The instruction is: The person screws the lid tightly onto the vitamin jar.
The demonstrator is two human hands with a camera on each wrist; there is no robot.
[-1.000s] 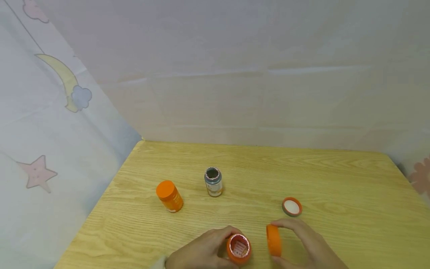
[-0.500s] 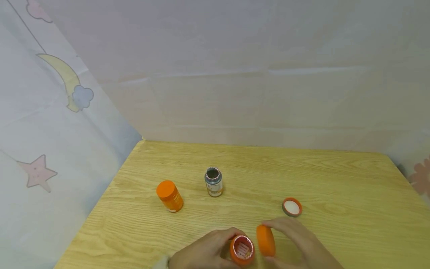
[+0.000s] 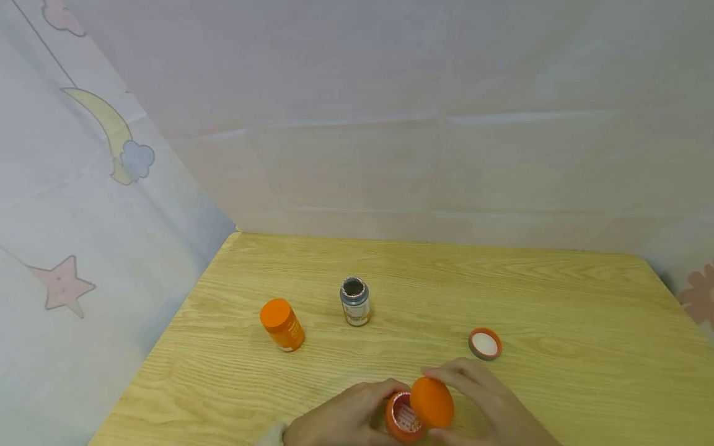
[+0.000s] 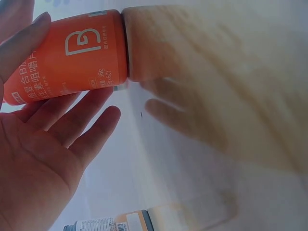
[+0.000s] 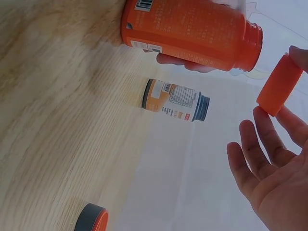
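At the bottom of the head view my left hand [image 3: 346, 416] grips an uncapped orange-red bottle [image 4: 82, 55] around its side, thumb on one face and fingers behind. The bottle stands on the table with its mouth up, and its inside shows in the head view. My right hand [image 3: 485, 402] pinches an orange screw cap [image 3: 432, 402] by its edge between thumb and fingers. Tilted, the cap overlaps the right part of the bottle's mouth in the head view. From the right wrist, a gap shows between the cap [image 5: 279, 85] and the bottle's threaded neck [image 5: 250, 45].
An open grey-necked bottle [image 3: 356, 303] stands mid-table. Left of it is a capped orange jar [image 3: 282, 325]. A grey and orange cap [image 3: 484, 344] lies with its white inside up on the right of the wood-grain table [image 3: 558, 297]. A pale cloth [image 3: 418, 155] hangs behind.
My right hand has brought the orange cap leftward to the bottle's mouth and turned its top toward the head camera. My left hand and the bottle have shifted slightly right.
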